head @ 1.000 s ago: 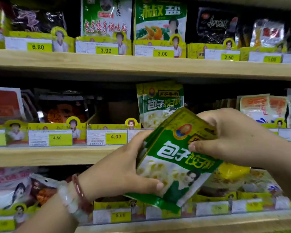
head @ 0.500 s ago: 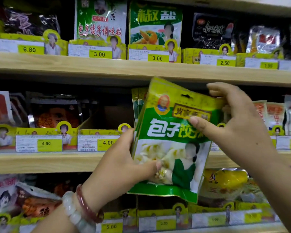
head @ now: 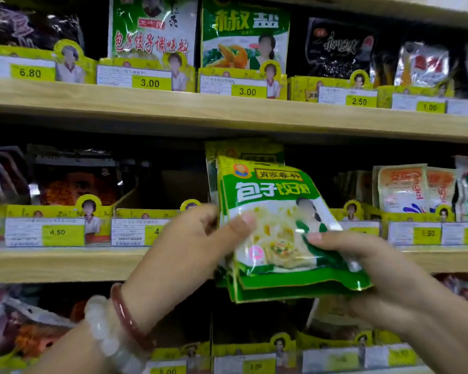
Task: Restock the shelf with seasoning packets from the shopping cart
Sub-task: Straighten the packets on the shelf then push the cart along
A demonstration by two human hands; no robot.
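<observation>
I hold a small stack of seasoning packets (head: 278, 225) in front of the middle shelf (head: 65, 263), its top edge reaching up toward a matching packet (head: 243, 151) that stands upright in the display tray behind it. The front packet is glossy green and yellow, with a round logo at the top left, a yellow label strip beside it, large white and yellow characters across a green band, and a pale picture of dumplings below. The layered green bottom edges show there is more than one packet, and the stack tilts a little to the right. My left hand (head: 189, 247) grips the stack's left edge, thumb pressed on the front and fingers curled behind. My right hand (head: 362, 268) pinches the lower right corner, thumb on the front, the rest of the fingers underneath. On my left wrist sit a white bead bracelet (head: 106, 330) and a red bangle (head: 130, 317).
</observation>
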